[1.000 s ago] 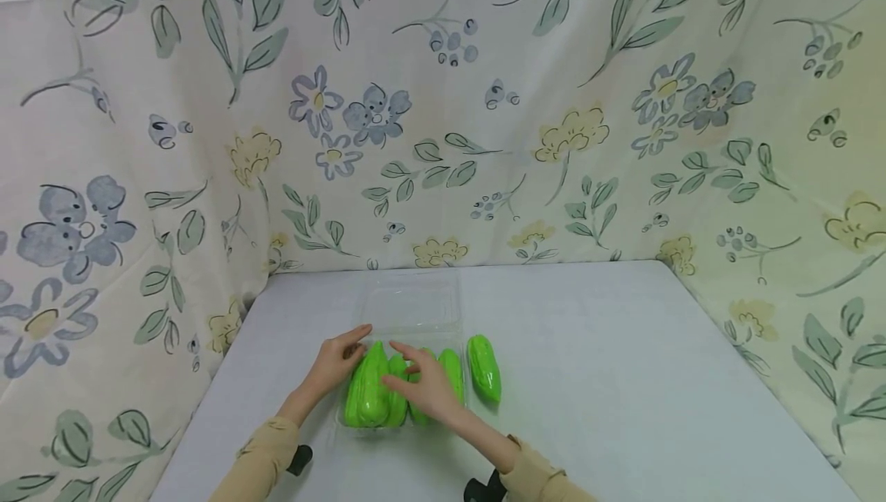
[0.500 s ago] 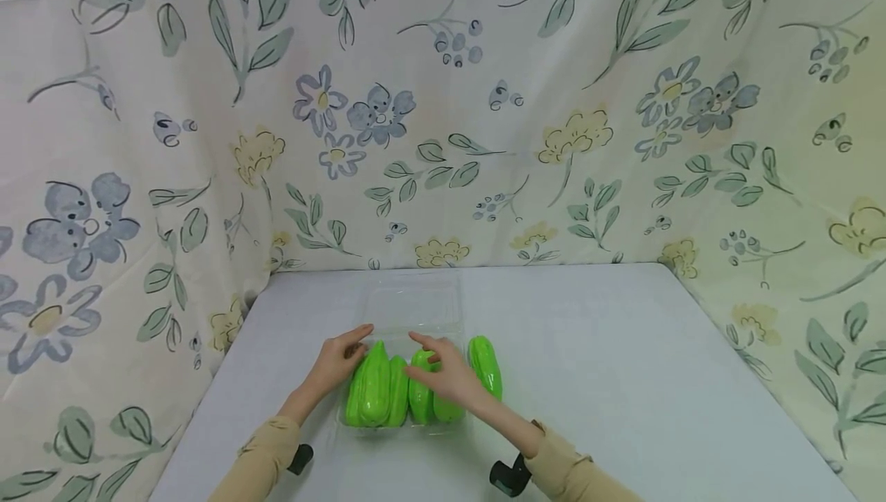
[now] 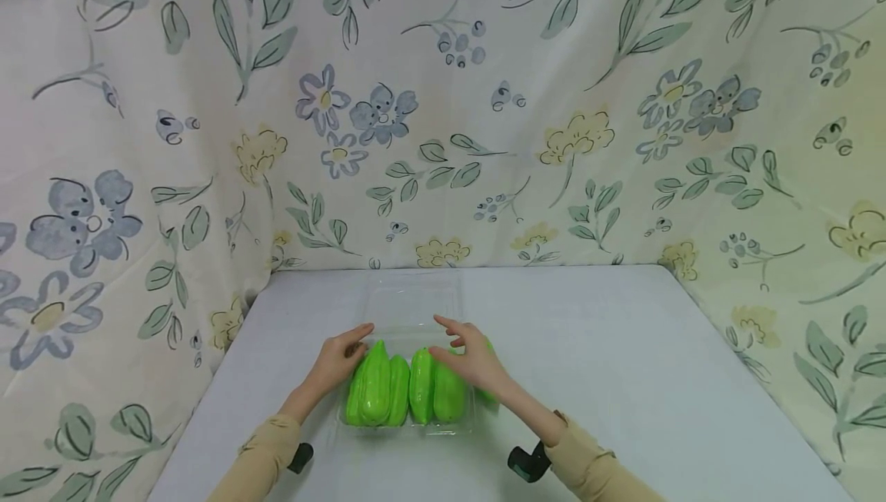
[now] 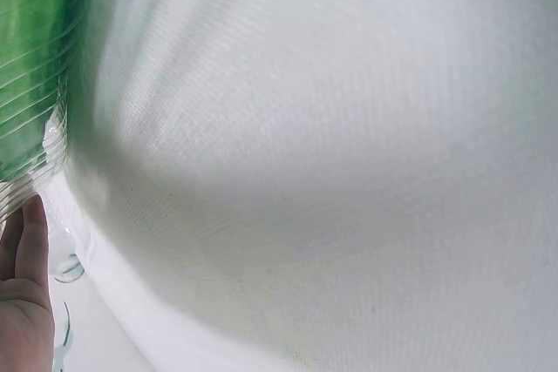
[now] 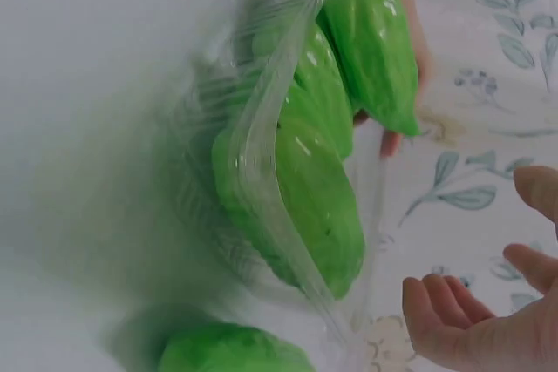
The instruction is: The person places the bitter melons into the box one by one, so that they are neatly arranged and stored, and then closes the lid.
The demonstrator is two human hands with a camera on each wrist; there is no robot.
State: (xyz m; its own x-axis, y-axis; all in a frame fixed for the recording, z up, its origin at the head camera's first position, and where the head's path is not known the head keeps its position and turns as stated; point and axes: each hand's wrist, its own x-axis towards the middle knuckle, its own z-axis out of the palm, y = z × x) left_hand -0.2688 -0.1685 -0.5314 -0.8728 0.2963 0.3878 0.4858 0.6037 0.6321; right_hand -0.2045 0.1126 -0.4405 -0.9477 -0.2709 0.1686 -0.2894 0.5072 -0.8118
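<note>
Several bright green, ridged gourds (image 3: 376,390) lie side by side in a clear plastic clamshell box (image 3: 408,429), its lid (image 3: 413,306) folded back. My left hand (image 3: 334,362) holds the box's far left rim; in the left wrist view, its fingers (image 4: 33,241) touch the ridged wall. My right hand (image 3: 477,360) hovers over the right end with fingers spread and nothing in them. The right wrist view shows this hand (image 5: 488,324) apart from the gourds (image 5: 318,198). One loose gourd (image 3: 487,397) lies just right of the box, partly hidden by my right hand.
A white table (image 3: 609,379) bears the box near its left side. Flower-printed cloth (image 3: 519,141) hangs along the back and sides. Black wrist cameras (image 3: 529,462) sit at both sleeves.
My right hand has moved right, from above the middle gourds to the box's right end, and now covers part of the loose gourd. My left hand has stayed at the rim.
</note>
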